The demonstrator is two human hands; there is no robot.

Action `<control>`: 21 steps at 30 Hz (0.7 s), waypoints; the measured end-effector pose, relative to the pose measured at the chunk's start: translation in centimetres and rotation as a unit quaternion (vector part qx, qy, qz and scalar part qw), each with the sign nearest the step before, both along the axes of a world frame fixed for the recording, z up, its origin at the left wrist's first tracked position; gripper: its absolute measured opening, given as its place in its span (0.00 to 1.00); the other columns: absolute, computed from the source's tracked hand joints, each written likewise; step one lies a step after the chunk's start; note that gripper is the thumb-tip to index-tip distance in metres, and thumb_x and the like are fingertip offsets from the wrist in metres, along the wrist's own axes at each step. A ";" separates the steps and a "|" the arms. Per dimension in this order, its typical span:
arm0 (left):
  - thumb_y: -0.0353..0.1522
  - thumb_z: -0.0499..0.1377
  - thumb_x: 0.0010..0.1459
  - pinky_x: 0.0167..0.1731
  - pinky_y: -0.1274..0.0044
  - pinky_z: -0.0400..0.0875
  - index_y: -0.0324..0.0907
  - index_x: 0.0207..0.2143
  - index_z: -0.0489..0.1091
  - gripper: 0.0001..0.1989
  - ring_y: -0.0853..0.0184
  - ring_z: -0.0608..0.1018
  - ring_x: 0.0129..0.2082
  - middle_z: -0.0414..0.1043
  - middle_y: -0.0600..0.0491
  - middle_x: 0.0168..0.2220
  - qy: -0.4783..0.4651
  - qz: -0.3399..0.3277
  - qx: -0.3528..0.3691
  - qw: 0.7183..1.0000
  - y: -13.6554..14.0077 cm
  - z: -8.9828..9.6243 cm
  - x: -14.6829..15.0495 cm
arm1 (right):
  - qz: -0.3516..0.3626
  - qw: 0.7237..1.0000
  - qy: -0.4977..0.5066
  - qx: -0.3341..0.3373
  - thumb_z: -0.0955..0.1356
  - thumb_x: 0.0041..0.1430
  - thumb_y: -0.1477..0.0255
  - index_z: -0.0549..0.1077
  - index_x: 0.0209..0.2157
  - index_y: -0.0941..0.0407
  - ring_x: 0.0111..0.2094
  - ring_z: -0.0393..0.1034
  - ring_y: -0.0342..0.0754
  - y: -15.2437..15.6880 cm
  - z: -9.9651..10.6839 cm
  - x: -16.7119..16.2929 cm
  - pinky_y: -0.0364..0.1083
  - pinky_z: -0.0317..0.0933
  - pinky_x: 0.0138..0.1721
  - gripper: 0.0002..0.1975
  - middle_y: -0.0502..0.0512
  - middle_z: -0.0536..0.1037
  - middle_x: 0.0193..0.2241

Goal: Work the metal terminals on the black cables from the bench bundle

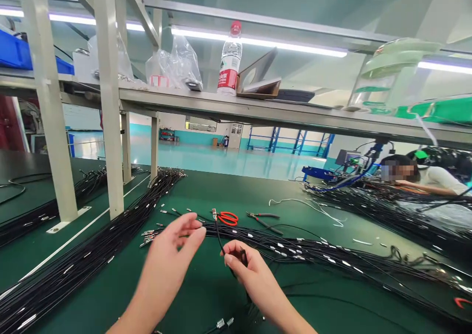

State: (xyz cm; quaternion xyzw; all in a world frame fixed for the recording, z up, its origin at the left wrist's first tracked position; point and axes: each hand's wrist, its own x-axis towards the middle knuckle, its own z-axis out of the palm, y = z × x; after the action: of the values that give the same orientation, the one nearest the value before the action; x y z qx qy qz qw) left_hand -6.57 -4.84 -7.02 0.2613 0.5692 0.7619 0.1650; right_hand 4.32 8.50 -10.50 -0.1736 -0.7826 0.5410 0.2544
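Observation:
My right hand (246, 263) pinches a black cable (220, 238), whose end with a small metal connector (215, 214) points up and away from me. Left of it, my left hand (171, 248) is raised over the green table with fingers curved and apart, holding nothing. Behind both hands runs a bundle of black cables (309, 250) with white tags, its connector ends (149, 236) lying just left of my left hand. Red-handled scissors (227, 218) rest behind the held connector. To their right are pliers with dark handles (263, 219).
A thick black cable bundle (121, 231) lies along the left, near the white shelf posts (108, 103). The shelf (206, 100) overhead bears a water bottle (229, 64). Another person (431, 177) sits at the far right behind more cables. White string (313, 206) lies on the table.

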 end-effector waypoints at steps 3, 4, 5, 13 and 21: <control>0.37 0.65 0.44 0.37 0.75 0.67 0.37 0.36 0.72 0.18 0.65 0.74 0.34 0.74 0.47 0.33 -0.065 -0.097 0.006 0.993 3.6 -0.8 0.0 | -0.002 0.999 0.005 0.042 0.62 0.53 0.70 0.65 0.27 0.58 0.26 0.54 0.41 -0.3 -1.2 -0.6 0.40 0.51 0.28 0.06 0.48 0.61 0.23; 0.38 0.63 0.46 0.35 0.76 0.66 0.37 0.34 0.72 0.15 0.66 0.73 0.31 0.73 0.49 0.30 -0.082 -0.124 0.019 0.989 4.4 -1.4 0.1 | 0.000 0.998 0.001 0.056 0.61 0.53 0.70 0.65 0.27 0.58 0.27 0.55 0.42 -0.2 -1.6 -0.6 0.41 0.53 0.29 0.06 0.49 0.62 0.23; 0.38 0.62 0.47 0.32 0.76 0.65 0.37 0.31 0.72 0.13 0.68 0.71 0.28 0.71 0.51 0.27 -0.092 -0.142 0.034 0.985 5.0 -1.9 0.3 | 0.002 0.998 -0.003 0.069 0.61 0.53 0.70 0.65 0.27 0.58 0.27 0.56 0.43 -0.2 -1.9 -0.6 0.41 0.53 0.30 0.06 0.50 0.64 0.24; 0.39 0.56 0.53 0.21 0.78 0.49 0.38 0.14 0.63 0.19 0.74 0.55 0.19 0.54 0.58 0.16 0.033 -0.253 -0.099 0.962 4.5 -4.9 1.2 | -0.085 0.992 0.012 0.094 0.62 0.55 0.66 0.68 0.27 0.58 0.25 0.58 0.42 0.9 0.2 1.7 0.41 0.53 0.27 0.10 0.49 0.67 0.22; 0.38 0.57 0.51 0.20 0.78 0.47 0.38 0.20 0.67 0.14 0.75 0.55 0.19 0.57 0.57 0.17 0.027 -0.273 -0.151 0.950 4.4 -5.4 2.2 | -0.070 0.994 -0.002 0.082 0.62 0.54 0.70 0.66 0.21 0.58 0.22 0.54 0.40 0.8 -0.4 1.6 0.40 0.50 0.24 0.11 0.46 0.63 0.18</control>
State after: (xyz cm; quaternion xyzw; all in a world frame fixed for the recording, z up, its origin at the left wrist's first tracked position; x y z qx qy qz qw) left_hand -4.38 -0.41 -12.39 0.3992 0.5886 0.5857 0.3888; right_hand 5.90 9.32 -10.91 -0.2079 -0.8107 0.4556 0.3032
